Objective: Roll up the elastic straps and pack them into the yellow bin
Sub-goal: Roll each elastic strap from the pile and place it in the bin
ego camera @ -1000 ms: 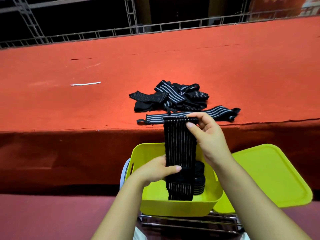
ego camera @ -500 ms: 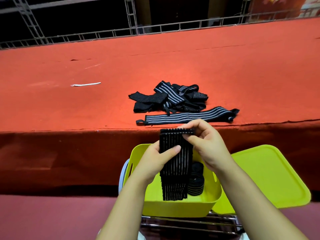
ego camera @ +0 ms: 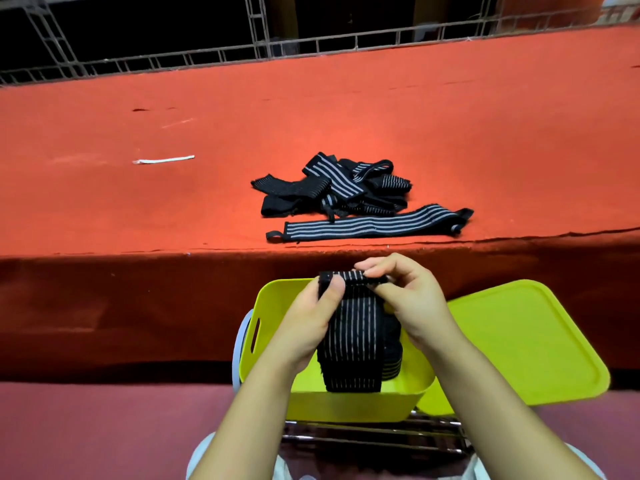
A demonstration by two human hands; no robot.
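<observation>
Both hands pinch the top edge of a striped elastic strap (ego camera: 353,327) that hangs into the yellow bin (ego camera: 353,403), the left hand (ego camera: 308,327) at 9 o'clock of it, the right hand (ego camera: 412,299) at 3 o'clock. More loose straps (ego camera: 332,192) lie on the red table (ego camera: 138,209) at 12 o'clock of the bin. The yellow lid (ego camera: 526,341) sits at the bin's 3 o'clock.

red carpeted platform (ego camera: 450,116) bears tangled straps (ego camera: 332,188), one flat strap (ego camera: 370,226).

no readable text, labels, brands, numbers or signs anywhere in the head view
</observation>
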